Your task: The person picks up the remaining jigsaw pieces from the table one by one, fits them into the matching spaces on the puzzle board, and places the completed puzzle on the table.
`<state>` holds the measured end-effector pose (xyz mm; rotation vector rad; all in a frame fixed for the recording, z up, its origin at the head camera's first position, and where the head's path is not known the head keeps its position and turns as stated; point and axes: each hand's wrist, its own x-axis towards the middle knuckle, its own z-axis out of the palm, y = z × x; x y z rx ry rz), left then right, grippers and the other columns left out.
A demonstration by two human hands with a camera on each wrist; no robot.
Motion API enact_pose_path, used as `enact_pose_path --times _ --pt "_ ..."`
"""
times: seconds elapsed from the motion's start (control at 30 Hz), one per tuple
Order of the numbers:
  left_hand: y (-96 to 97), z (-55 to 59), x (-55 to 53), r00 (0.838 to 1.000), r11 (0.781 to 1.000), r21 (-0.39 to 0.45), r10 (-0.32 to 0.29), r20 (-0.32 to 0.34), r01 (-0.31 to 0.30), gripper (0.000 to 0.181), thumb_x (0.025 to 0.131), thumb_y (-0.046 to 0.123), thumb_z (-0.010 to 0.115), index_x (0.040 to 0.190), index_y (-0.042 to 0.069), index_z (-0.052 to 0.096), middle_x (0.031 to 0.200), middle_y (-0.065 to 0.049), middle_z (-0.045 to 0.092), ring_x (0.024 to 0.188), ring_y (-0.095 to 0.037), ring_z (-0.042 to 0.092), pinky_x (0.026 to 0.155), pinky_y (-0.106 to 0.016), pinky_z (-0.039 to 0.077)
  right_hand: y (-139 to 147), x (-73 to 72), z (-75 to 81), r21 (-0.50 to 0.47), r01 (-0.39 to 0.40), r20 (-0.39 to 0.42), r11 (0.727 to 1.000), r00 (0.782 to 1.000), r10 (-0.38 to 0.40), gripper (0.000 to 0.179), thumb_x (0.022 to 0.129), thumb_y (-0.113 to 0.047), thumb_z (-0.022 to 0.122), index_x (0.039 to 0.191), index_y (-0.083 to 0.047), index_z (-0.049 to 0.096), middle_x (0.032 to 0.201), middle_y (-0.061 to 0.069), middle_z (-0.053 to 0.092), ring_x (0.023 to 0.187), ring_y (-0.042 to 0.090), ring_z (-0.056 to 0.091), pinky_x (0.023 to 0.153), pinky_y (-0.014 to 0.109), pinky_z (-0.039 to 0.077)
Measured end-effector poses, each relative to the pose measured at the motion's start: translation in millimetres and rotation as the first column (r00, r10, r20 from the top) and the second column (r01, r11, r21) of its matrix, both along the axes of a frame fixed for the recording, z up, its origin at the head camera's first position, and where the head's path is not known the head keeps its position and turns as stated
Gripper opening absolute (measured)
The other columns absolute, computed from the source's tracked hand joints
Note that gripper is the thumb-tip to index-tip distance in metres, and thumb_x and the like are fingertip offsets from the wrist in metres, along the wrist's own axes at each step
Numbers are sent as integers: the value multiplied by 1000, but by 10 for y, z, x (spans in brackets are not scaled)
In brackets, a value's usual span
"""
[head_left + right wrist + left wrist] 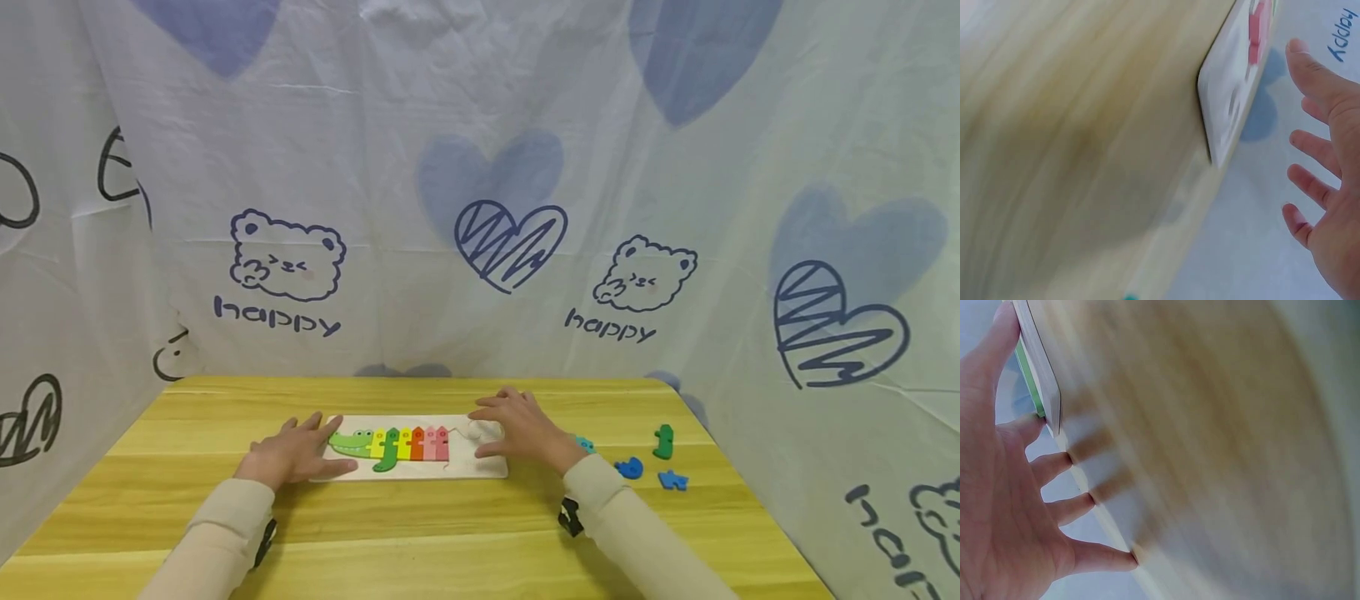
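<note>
A white puzzle board lies on the wooden table, carrying a crocodile puzzle. Its green head piece sits at the left, followed by yellow, green, orange, red and pink pieces in a row. Bare recesses show at the board's right end. My left hand is spread at the left end, thumb and index finger at the board and the other fingertips on the table. Over the right end hovers my right hand, fingers apart and holding nothing. In the right wrist view that hand is raised clear of the board.
Loose pieces lie right of the board: a dark green one, two blue ones and a light blue one partly behind my right wrist. A white printed curtain hangs behind the table and along its sides.
</note>
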<state>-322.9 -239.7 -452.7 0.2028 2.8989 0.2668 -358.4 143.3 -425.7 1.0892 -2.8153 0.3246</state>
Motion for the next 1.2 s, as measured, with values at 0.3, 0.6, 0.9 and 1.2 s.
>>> enact_pose_path --times 0.3,0.6,0.9,1.2 --pt "-2 16 10 1000 1000 1 5 6 -5 107 84 85 54 163 16 31 166 -30 26 146 -67 23 94 -96 23 586 -28 57 43 76 -90 996 993 -72 58 83 -41 85 134 -17 70 148 10 62 126 32 53 92 48 41" --pt "-28 -17 -2 1000 1000 4 17 13 -18 109 83 87 52 163 18 30 167 -29 25 147 -66 22 96 -96 21 1132 27 95 48 133 -124 990 984 -127 58 82 -37 87 133 -14 71 145 14 64 123 35 54 86 48 40" --pt "11 -17 -4 1000 1000 22 20 0 -20 105 83 85 55 163 20 32 168 -27 26 148 -65 22 98 -94 23 1501 35 5 46 179 -133 983 976 -172 57 82 -38 87 132 -14 71 143 16 64 119 37 56 88 55 42" --pt "-16 -24 18 999 999 25 37 -7 -37 107 82 85 57 162 20 33 168 -26 27 148 -64 24 97 -95 23 1715 13 -26 28 214 -141 976 968 -208 59 81 -39 86 133 -13 70 141 20 65 116 38 56 82 51 41"
